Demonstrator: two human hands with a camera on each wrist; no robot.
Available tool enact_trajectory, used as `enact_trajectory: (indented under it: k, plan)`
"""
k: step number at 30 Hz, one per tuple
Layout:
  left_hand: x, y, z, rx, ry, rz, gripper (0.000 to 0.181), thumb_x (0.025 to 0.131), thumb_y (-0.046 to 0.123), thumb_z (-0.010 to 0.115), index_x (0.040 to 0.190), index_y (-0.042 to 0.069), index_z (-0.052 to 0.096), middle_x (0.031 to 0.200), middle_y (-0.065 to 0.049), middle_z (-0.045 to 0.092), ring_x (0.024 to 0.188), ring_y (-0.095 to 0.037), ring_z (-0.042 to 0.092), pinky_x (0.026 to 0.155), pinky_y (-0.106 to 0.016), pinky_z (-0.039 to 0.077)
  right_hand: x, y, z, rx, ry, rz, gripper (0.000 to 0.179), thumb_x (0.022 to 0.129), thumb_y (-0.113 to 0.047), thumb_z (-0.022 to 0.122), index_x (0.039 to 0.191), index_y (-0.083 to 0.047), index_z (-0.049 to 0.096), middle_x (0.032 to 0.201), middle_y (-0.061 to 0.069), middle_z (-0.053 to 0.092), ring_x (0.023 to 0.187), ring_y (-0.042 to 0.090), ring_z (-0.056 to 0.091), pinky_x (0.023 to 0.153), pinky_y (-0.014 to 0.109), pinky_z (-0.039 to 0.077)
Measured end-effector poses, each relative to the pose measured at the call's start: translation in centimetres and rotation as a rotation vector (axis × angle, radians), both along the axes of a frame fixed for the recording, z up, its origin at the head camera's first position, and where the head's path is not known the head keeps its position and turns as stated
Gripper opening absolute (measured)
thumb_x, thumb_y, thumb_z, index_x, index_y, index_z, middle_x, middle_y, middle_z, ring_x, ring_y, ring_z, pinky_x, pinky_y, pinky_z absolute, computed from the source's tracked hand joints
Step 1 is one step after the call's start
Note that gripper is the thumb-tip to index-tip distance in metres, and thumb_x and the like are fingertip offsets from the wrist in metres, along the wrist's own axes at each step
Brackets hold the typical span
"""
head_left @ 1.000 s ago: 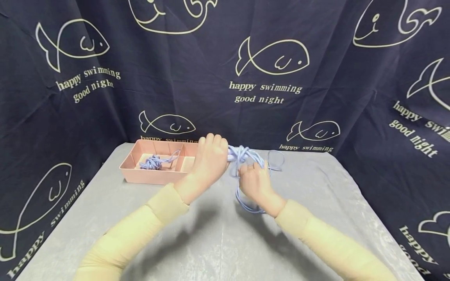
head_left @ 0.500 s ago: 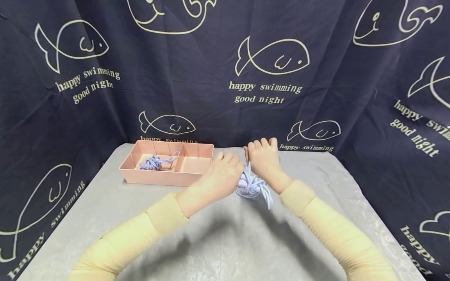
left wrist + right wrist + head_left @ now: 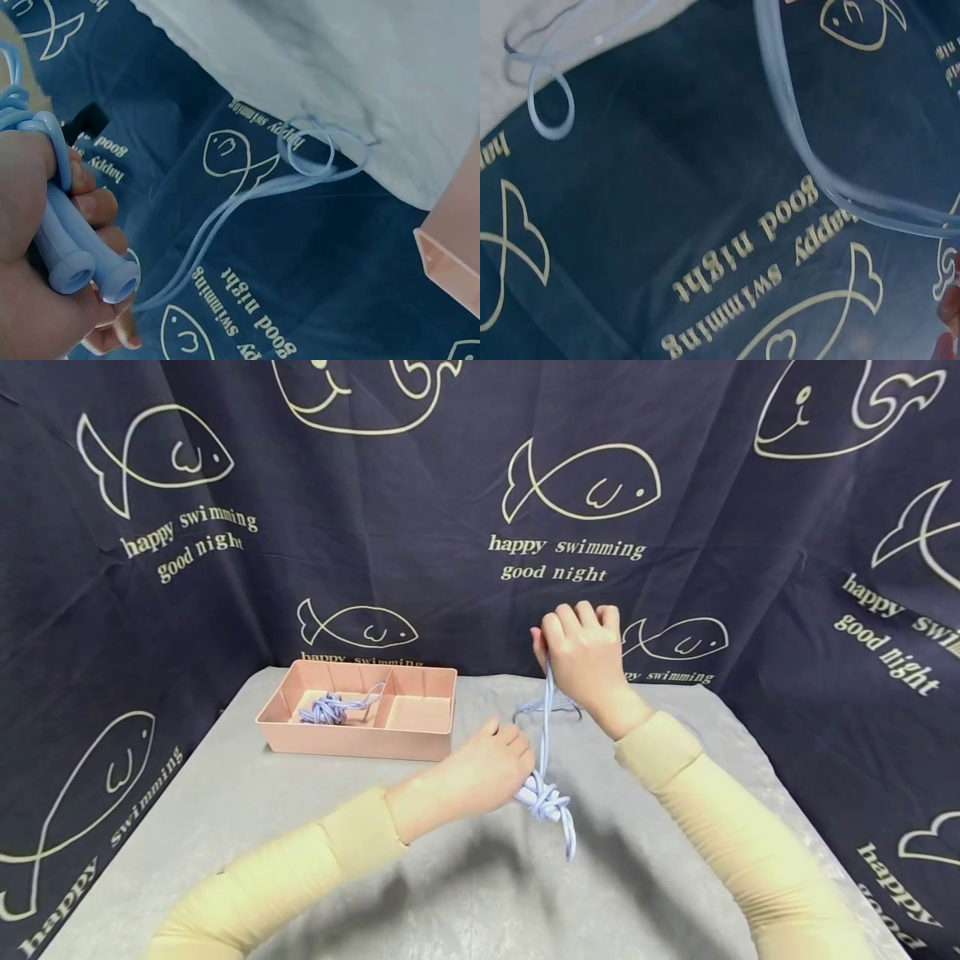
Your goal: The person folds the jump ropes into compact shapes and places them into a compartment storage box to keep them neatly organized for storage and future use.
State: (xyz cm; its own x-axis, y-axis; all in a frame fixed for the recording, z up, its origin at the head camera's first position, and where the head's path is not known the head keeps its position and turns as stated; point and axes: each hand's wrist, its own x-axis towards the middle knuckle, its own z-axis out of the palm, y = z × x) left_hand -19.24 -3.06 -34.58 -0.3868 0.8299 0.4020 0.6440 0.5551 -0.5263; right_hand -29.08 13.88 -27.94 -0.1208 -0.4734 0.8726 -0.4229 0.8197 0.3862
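A light-blue skipping rope (image 3: 551,802) hangs between my hands, its cord knotted round its two handles. My left hand (image 3: 495,766) grips both handles (image 3: 84,238) side by side, their hollow ends showing in the left wrist view. Higher up and to the right, my right hand (image 3: 587,649) holds the doubled cord (image 3: 547,718), which runs taut from the knot up to the fingers. A loose loop of that cord (image 3: 311,161) trails behind over the back of the table. At the right edge of the right wrist view, fingertips (image 3: 951,309) show beside the cord.
A pink box (image 3: 360,742) with a divider stands at the back left of the grey table (image 3: 450,893). Its left compartment contains another bundled blue cord (image 3: 325,710). Dark blue fish-print curtains (image 3: 420,527) enclose the table at the back and sides.
My right hand has let go near the knot, then risen, drawing a doubled length of cord upward. My left hand has moved down and slightly right with the handles.
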Motion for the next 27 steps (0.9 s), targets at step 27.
enact_trajectory:
  k: [27]
  plan:
    - [-4.1,-1.9,-2.1,0.056,0.099,0.324,0.013,0.086,0.017,0.053,0.078,0.014,0.063,0.072,-0.002,0.058,0.071,-0.017,0.049,0.065,-0.032,0.034,6.2,-1.9,4.7,-0.133,0.227,0.158,0.035,0.091,-0.024,0.046,0.062,-0.003,0.044,0.058,0.01,0.043,0.056,0.032,0.038,0.066,0.049,0.034]
